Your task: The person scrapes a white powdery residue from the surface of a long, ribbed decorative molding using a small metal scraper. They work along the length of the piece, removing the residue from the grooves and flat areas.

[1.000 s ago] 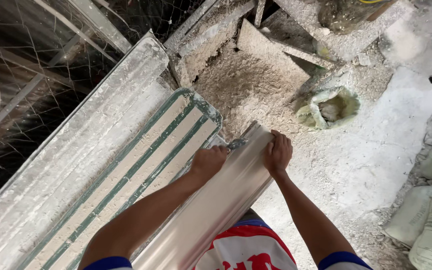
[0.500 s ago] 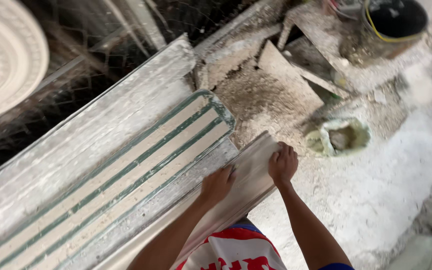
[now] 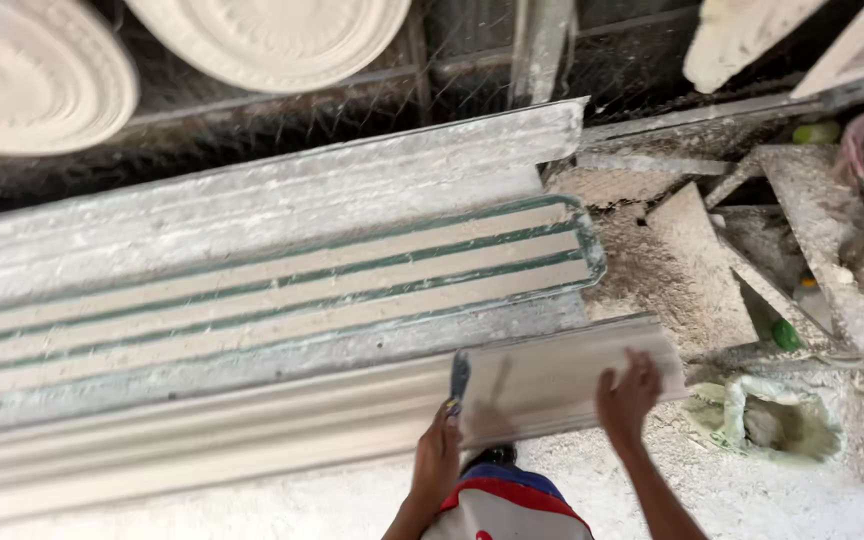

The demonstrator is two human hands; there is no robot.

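Note:
A long off-white plaster moulding strip (image 3: 252, 430) lies along the near side of a plaster-crusted mould bench (image 3: 252, 215). The bench holds a long tray mould with cream and green stripes (image 3: 302, 290). My right hand (image 3: 628, 396) rests on the strip's right end with fingers curled over its edge. My left hand (image 3: 438, 458) is closed around a small tool with a dark flat blade (image 3: 460, 378), which stands against the strip's face. My forearms and a red, white and blue shirt show at the bottom.
Two round white plaster medallions (image 3: 32, 75) (image 3: 272, 35) lean on wire mesh at the back. Plaster rubble and broken slabs (image 3: 687, 250) lie to the right. A green-white bag (image 3: 767, 420) sits on the dusty floor. Another person's hand (image 3: 857, 140) shows far right.
The view has swung left and up, so the strip now runs nearly level along the bench. Both hands stay at its right end; the dark blade now shows at my left hand.

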